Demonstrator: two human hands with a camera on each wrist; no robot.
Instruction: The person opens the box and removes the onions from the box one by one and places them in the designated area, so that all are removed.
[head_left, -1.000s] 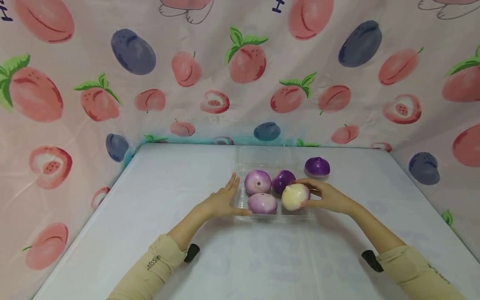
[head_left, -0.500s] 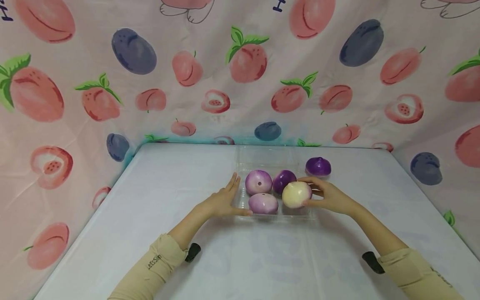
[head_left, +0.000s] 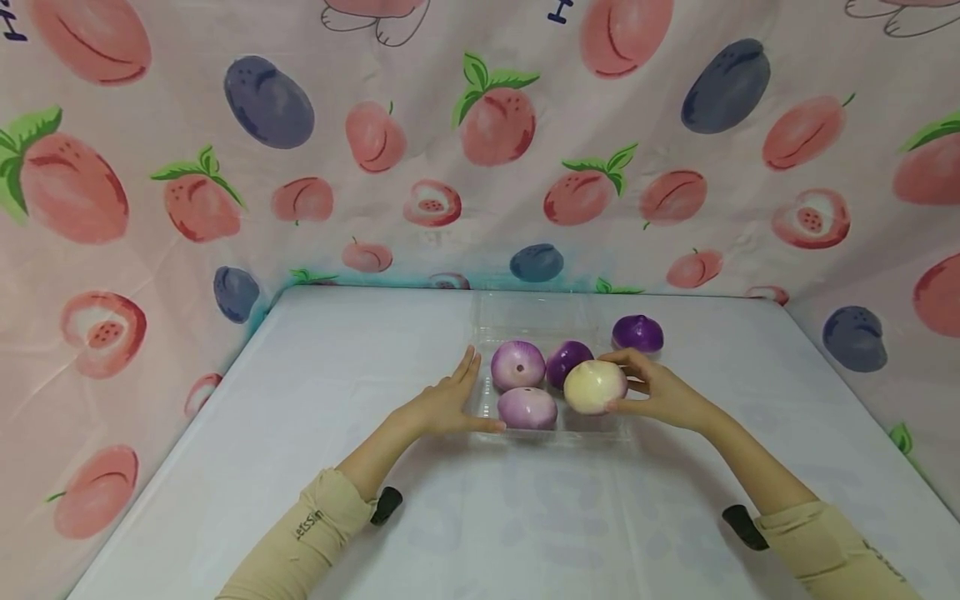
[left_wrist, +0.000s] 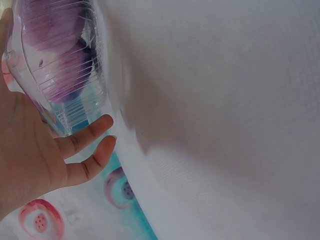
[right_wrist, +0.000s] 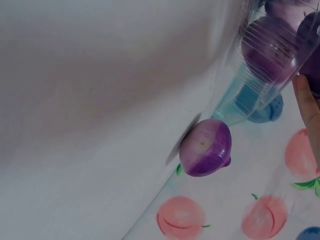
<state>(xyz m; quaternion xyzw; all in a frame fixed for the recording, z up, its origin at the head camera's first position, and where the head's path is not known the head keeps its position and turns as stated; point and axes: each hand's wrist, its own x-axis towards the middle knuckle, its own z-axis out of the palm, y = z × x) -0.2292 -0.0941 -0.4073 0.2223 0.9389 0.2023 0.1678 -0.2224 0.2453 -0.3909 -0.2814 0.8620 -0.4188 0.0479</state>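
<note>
A clear plastic box (head_left: pixel 585 435) stands on the table with two pale purple onions (head_left: pixel 518 364) in its left part and a dark purple onion (head_left: pixel 568 362) at the back right. My right hand (head_left: pixel 660 396) grips a cream-coloured onion (head_left: pixel 595 387), fingers behind and thumb in front, over the box's front right part. Against the box's left side rests my left hand (head_left: pixel 438 406), its fingers spread and extended and the thumb along the front edge. The left wrist view shows this hand (left_wrist: pixel 35 145) beside the ribbed box wall (left_wrist: pixel 82 112).
Another purple onion (head_left: pixel 637 333) lies on the table behind the right hand, outside the box; the right wrist view shows this onion (right_wrist: pixel 206 147) closer. The box's clear lid (head_left: pixel 534 312) is folded back. A fruit-printed cloth (head_left: pixel 420 100) hangs behind the white table (head_left: pixel 337 358).
The cream-coloured onion has risen slightly in my right hand and its top has turned a little. My left hand keeps its place at the box.
</note>
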